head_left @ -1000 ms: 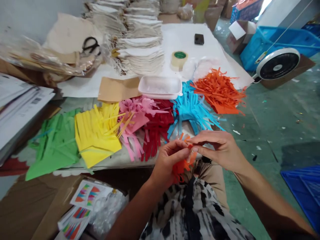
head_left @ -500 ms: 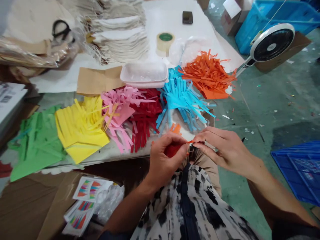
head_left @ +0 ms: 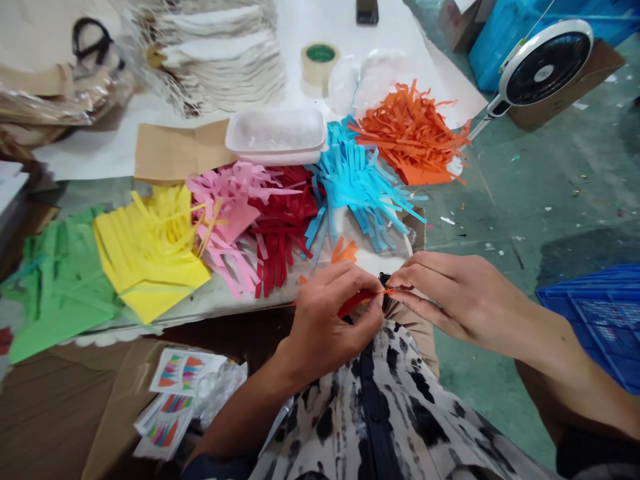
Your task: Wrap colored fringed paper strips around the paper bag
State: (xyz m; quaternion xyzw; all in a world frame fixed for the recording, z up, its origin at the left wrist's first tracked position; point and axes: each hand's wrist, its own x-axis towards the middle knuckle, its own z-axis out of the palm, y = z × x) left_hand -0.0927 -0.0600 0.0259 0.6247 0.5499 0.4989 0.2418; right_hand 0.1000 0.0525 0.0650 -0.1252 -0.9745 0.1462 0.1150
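Note:
My left hand (head_left: 327,313) is closed round a small bundle of red and orange fringed paper (head_left: 356,301) just off the table's near edge. Facing it, my right hand (head_left: 453,293) pinches one thin orange strip of that bundle at its tip. Both hands hover above my lap. On the table lie piles of fringed paper: green (head_left: 50,287), yellow (head_left: 150,247), pink (head_left: 230,213), red (head_left: 283,227), blue (head_left: 353,183) and orange (head_left: 410,133). A few loose orange strips (head_left: 344,251) lie near my left hand.
A white plastic tray (head_left: 275,133) and a brown paper piece (head_left: 175,152) sit behind the piles. Further back are a tape roll (head_left: 319,61), stacked cream cloth (head_left: 220,60) and scissors (head_left: 95,41). A fan (head_left: 545,63) and blue crates (head_left: 600,320) stand on the floor. Printed cards (head_left: 175,387) lie lower left.
The bundle has sunk into my left fist, and my right fingers have gone from holding it loosely to pinching one orange strip. The view has tilted down and right.

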